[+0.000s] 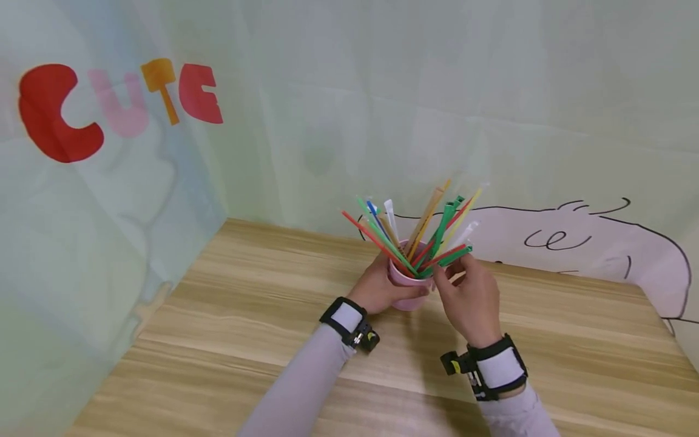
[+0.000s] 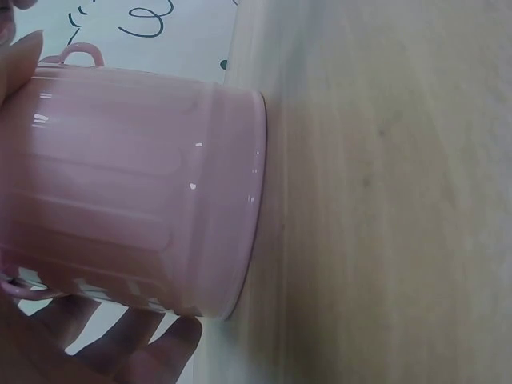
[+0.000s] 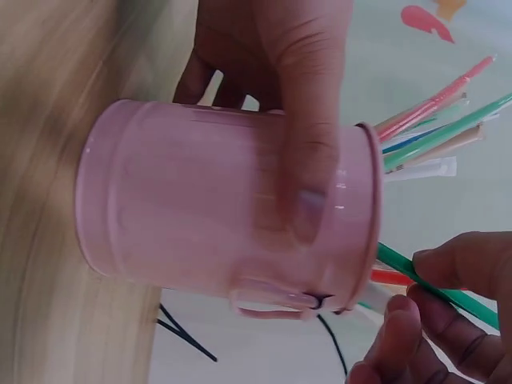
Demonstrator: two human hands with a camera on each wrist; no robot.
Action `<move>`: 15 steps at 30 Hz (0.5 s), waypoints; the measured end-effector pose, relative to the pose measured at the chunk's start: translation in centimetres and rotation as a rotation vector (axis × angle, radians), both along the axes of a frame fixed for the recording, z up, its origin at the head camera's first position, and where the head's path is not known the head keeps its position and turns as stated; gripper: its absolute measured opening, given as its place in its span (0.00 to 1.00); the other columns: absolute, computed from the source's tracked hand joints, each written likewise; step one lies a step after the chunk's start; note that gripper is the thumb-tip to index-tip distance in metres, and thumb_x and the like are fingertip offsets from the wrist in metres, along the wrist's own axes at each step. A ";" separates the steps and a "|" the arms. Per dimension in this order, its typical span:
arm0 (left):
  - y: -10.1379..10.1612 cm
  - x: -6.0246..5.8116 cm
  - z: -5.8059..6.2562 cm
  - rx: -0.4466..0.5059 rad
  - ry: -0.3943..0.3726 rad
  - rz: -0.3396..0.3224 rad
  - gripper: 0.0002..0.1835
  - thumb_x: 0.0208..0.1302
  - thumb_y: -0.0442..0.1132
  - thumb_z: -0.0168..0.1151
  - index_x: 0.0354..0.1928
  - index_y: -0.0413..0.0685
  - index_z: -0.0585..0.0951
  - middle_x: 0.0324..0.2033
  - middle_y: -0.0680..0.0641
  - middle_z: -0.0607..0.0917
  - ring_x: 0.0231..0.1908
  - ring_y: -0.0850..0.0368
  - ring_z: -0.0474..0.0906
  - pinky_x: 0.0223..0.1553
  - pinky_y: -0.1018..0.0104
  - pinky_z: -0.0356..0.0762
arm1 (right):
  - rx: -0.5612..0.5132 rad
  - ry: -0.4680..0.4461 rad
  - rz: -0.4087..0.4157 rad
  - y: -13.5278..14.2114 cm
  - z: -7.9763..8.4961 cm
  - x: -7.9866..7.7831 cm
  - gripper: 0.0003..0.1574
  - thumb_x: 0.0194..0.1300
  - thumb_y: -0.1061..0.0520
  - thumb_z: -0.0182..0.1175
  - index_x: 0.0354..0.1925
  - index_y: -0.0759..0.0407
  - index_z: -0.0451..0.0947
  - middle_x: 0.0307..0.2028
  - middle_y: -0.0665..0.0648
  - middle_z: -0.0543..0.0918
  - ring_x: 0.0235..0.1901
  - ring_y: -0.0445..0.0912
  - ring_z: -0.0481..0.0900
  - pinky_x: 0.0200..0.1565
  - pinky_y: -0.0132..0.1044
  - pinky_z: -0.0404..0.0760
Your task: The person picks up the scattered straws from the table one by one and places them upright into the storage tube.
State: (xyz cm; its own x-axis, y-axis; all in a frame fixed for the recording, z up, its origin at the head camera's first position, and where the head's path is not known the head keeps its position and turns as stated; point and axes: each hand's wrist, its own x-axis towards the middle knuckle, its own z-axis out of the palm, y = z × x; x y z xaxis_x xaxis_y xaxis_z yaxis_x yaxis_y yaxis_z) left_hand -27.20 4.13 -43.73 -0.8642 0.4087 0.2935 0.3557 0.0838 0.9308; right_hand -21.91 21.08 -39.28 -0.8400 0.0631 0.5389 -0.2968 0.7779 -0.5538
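A pink bucket-shaped cup (image 3: 200,192) with small side handles stands upright on the wooden table. Many drinking straws of several colours lean out of its top, among them a red straw (image 1: 371,233) and a brown straw (image 1: 425,221). My left hand (image 1: 377,285) grips the cup around its side, the thumb lying across the front below the rim. At the cup's right edge, my right hand (image 1: 472,297) pinches a green straw (image 3: 456,300) between thumb and fingers; its lower end is hidden inside the cup.
The wooden table (image 1: 246,291) extends around the cup on all sides. Behind it hangs a pale cloth backdrop (image 1: 327,109) with red, pink and orange letters and a line drawing. Each wrist carries a strap with a small camera.
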 end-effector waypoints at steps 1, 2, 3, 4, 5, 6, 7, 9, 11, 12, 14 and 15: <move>0.0 0.0 0.0 0.002 0.003 -0.005 0.47 0.49 0.40 0.77 0.69 0.49 0.61 0.60 0.45 0.74 0.57 0.57 0.70 0.62 0.49 0.67 | -0.003 -0.009 -0.005 0.1 -0.2 0.0 0.12 0.62 0.53 0.64 0.37 0.62 0.78 0.25 0.57 0.81 0.21 0.44 0.76 0.19 0.40 0.75; 0.1 0.0 0.0 -0.001 0.005 -0.005 0.47 0.48 0.41 0.77 0.69 0.49 0.61 0.60 0.45 0.73 0.57 0.56 0.70 0.62 0.50 0.67 | -0.006 -0.017 -0.012 0.2 -0.4 -0.1 0.12 0.62 0.53 0.64 0.36 0.62 0.78 0.24 0.57 0.81 0.21 0.44 0.76 0.19 0.39 0.74; 0.1 0.0 0.0 -0.005 0.004 -0.006 0.48 0.49 0.41 0.77 0.70 0.50 0.60 0.60 0.45 0.73 0.57 0.56 0.69 0.63 0.50 0.67 | -0.008 -0.021 -0.018 0.2 -0.5 -0.1 0.12 0.62 0.53 0.64 0.35 0.62 0.78 0.24 0.57 0.81 0.21 0.44 0.76 0.19 0.39 0.74; 0.1 0.0 0.1 -0.014 0.000 -0.003 0.48 0.48 0.41 0.77 0.70 0.50 0.60 0.60 0.45 0.73 0.57 0.56 0.69 0.63 0.50 0.66 | -0.011 -0.028 -0.022 0.3 -0.7 -0.1 0.12 0.62 0.53 0.65 0.34 0.61 0.78 0.24 0.57 0.81 0.21 0.44 0.76 0.19 0.39 0.73; 0.1 0.0 0.1 -0.015 -0.001 -0.006 0.48 0.49 0.41 0.77 0.70 0.50 0.60 0.61 0.45 0.73 0.57 0.56 0.69 0.63 0.50 0.67 | -0.015 -0.035 -0.025 0.4 -0.8 -0.1 0.12 0.62 0.52 0.65 0.32 0.61 0.78 0.24 0.57 0.81 0.21 0.44 0.75 0.18 0.38 0.73; 0.1 0.0 0.1 -0.016 -0.001 -0.010 0.48 0.49 0.41 0.77 0.70 0.50 0.59 0.61 0.45 0.73 0.58 0.56 0.69 0.63 0.50 0.66 | -0.019 -0.041 -0.027 0.5 -1.0 -0.1 0.13 0.62 0.52 0.65 0.31 0.60 0.77 0.23 0.56 0.81 0.21 0.44 0.75 0.18 0.38 0.73; 0.1 0.0 0.1 -0.018 0.001 -0.014 0.48 0.49 0.41 0.77 0.70 0.50 0.59 0.61 0.45 0.73 0.58 0.56 0.69 0.63 0.50 0.67 | -0.023 -0.048 -0.026 0.5 -1.0 -0.1 0.13 0.62 0.51 0.65 0.30 0.60 0.76 0.23 0.56 0.80 0.21 0.44 0.74 0.18 0.37 0.72; 0.1 0.0 0.0 -0.013 0.005 -0.021 0.48 0.49 0.40 0.77 0.70 0.49 0.59 0.61 0.44 0.73 0.58 0.56 0.69 0.63 0.50 0.67 | -0.026 -0.068 -0.015 0.7 -1.0 -0.1 0.15 0.62 0.50 0.65 0.29 0.59 0.74 0.23 0.56 0.79 0.21 0.44 0.73 0.16 0.36 0.70; 0.0 0.0 0.0 -0.012 0.007 -0.020 0.48 0.49 0.40 0.77 0.70 0.48 0.59 0.62 0.43 0.72 0.58 0.56 0.69 0.63 0.50 0.67 | -0.033 -0.111 0.008 1.0 -1.0 -0.2 0.19 0.62 0.47 0.65 0.29 0.59 0.71 0.22 0.56 0.76 0.20 0.46 0.71 0.16 0.36 0.67; 0.0 -0.1 0.0 -0.012 0.005 -0.018 0.48 0.49 0.39 0.77 0.70 0.48 0.59 0.62 0.43 0.72 0.58 0.56 0.69 0.63 0.51 0.67 | -0.037 -0.141 0.025 1.2 -0.9 -0.2 0.22 0.62 0.45 0.65 0.30 0.60 0.70 0.23 0.57 0.74 0.20 0.46 0.70 0.16 0.36 0.66; -0.1 -0.1 0.0 -0.013 0.001 -0.012 0.49 0.49 0.39 0.77 0.71 0.47 0.59 0.63 0.42 0.71 0.58 0.56 0.68 0.63 0.51 0.66 | -0.045 -0.216 0.062 1.7 -0.8 -0.4 0.27 0.61 0.41 0.65 0.34 0.62 0.67 0.25 0.58 0.71 0.22 0.48 0.68 0.17 0.35 0.64; -0.1 -0.1 -0.1 -0.017 0.000 -0.010 0.49 0.49 0.39 0.77 0.71 0.47 0.58 0.63 0.42 0.70 0.58 0.56 0.68 0.63 0.51 0.66 | -0.053 -0.255 0.084 2.0 -0.8 -0.5 0.30 0.60 0.40 0.66 0.37 0.63 0.67 0.27 0.58 0.70 0.23 0.49 0.68 0.19 0.36 0.65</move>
State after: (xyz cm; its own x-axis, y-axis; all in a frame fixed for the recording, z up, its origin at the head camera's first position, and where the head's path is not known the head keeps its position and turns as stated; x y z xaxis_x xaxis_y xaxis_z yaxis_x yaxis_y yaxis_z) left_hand -27.31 3.99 -43.79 -0.8601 0.4223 0.2862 0.3565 0.0963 0.9293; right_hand -22.44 23.03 -40.05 -0.9518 0.0098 0.3067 -0.2047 0.7243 -0.6584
